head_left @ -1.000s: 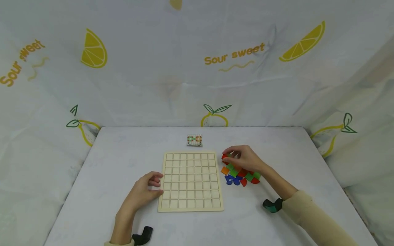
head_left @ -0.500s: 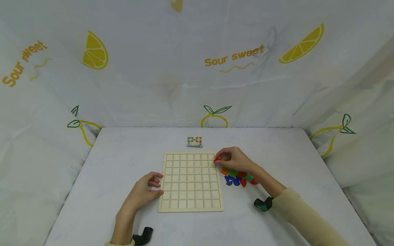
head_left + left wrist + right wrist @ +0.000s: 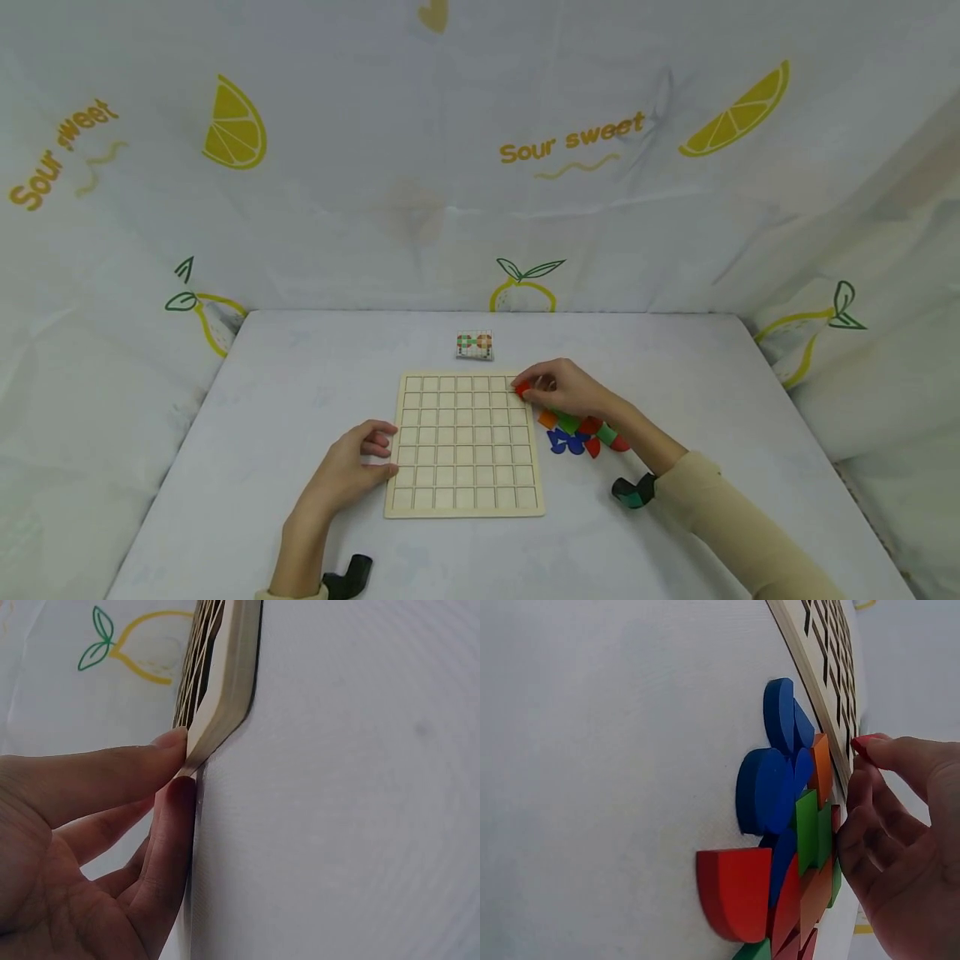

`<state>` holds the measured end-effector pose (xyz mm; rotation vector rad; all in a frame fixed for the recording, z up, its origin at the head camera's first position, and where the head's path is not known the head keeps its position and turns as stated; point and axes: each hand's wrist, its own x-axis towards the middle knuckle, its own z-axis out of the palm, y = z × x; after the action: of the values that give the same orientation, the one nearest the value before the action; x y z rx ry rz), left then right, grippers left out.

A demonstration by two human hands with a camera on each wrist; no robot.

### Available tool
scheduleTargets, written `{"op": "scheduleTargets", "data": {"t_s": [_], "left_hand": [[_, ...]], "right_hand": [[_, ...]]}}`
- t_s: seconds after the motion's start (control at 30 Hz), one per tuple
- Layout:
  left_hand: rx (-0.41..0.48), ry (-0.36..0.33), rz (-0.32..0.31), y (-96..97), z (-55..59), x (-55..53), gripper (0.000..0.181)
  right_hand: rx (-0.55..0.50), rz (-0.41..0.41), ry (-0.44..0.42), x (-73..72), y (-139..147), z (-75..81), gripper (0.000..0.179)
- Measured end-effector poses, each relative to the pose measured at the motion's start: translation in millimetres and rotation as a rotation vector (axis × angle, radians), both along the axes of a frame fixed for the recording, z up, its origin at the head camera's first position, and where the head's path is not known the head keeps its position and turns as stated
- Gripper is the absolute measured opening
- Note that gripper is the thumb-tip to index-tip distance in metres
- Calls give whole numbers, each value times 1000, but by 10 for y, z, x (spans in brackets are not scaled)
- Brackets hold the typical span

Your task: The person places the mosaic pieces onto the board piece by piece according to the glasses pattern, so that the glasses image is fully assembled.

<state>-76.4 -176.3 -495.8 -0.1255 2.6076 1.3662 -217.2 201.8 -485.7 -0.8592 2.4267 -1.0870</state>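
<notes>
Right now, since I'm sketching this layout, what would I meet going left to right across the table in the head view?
Left hand, wooden grid board, blue pieces, black-and-green wrist device, tan right sleeve.

Soft grey light, hardly a hard shadow anywhere

It's a dim, even light in here, cool enough to turn the white cloth [image 3: 390, 100] grey, gloomier toward the upper right. Shadows on the table [image 3: 247, 467] are faint smudges, the plainest along the near side of the right sleeve [image 3: 738, 525]; the light seems to come from above. I catch no sharp glare. The head view is wide and a little soft, too soft for the small print on the card [image 3: 475, 345] to be read. The left-wrist view leaves the left hand's [image 3: 60, 862] palm darkening toward the lower corner. In the right-wrist view, the red block [image 3: 739, 892] has a darker side, and the board's [image 3: 815, 686] edge looks curved.
</notes>
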Motion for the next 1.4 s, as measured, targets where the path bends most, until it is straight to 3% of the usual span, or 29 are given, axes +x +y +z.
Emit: {"op": "scheduleTargets", "data": {"t_s": [0.23,0.6,1.07,1.4], "left_hand": [[10,6,-8,2,3,6,57],[-2,1,6,11,-10,-16,55],[12,-2,12,-3,-5,13,56],[17,4,1,2,5,14,56]], "right_hand": [[41,50,-9,-44,-40,2,25],[47,-4,6,-39,-70,27,7],[73,1,63,53,-132,25,10],[66,-39,25,31,-89,9,11]]}}
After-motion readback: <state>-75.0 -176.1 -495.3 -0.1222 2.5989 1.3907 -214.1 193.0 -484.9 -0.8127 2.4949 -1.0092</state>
